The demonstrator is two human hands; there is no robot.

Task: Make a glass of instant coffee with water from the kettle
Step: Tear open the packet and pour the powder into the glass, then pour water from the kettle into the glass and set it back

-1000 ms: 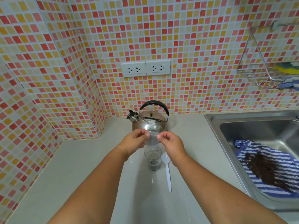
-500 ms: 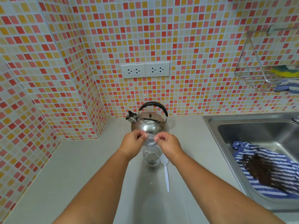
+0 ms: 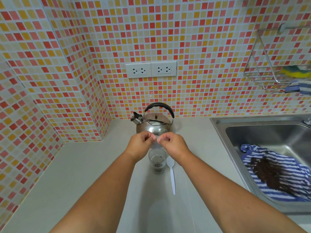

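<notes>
Counter (image 3: 80,174), pale, under mosaic tile. Left hand (image 3: 140,142) and right hand (image 3: 171,143) both pinched a clear sachet (image 3: 156,145) over the glass (image 3: 157,163) mid-counter: flimsy, light, likely slippery; best held by its top corners. Spoon (image 3: 172,175) just beside glass; kettle (image 3: 154,122) close behind, by the back edge.
</notes>
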